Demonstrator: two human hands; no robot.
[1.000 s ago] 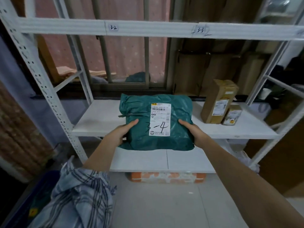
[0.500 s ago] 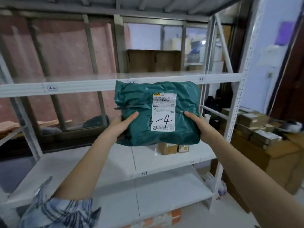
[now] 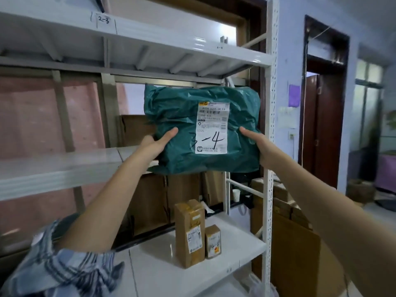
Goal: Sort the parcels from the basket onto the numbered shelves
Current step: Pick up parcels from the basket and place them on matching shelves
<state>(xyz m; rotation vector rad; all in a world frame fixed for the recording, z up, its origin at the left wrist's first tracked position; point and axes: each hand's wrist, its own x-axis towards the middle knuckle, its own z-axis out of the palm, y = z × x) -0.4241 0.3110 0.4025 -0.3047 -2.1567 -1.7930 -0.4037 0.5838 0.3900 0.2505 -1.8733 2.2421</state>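
Observation:
A green plastic parcel (image 3: 182, 116) with a white label hand-marked "3-4" is held up in front of the white metal rack. My left hand (image 3: 156, 142) grips its lower left edge and my right hand (image 3: 257, 144) grips its lower right edge. The parcel hangs at the right end of the middle shelf (image 3: 60, 168), just left of the rack's right post (image 3: 269, 129). Above it runs the upper shelf (image 3: 150, 48), with "2-3" written on its front edge. The basket is not in view.
Two brown cartons, a tall one (image 3: 188, 232) and a small one (image 3: 213, 241), stand on the lower shelf (image 3: 235, 249). Cardboard boxes (image 3: 285, 232) are stacked right of the rack. Flat cardboard (image 3: 137, 129) leans behind the shelves. A dark doorway (image 3: 323, 103) is at the right.
Both hands have lifted the green parcel from the low shelf level up and to the right, to the middle shelf's right end. The view has swung up and right with it.

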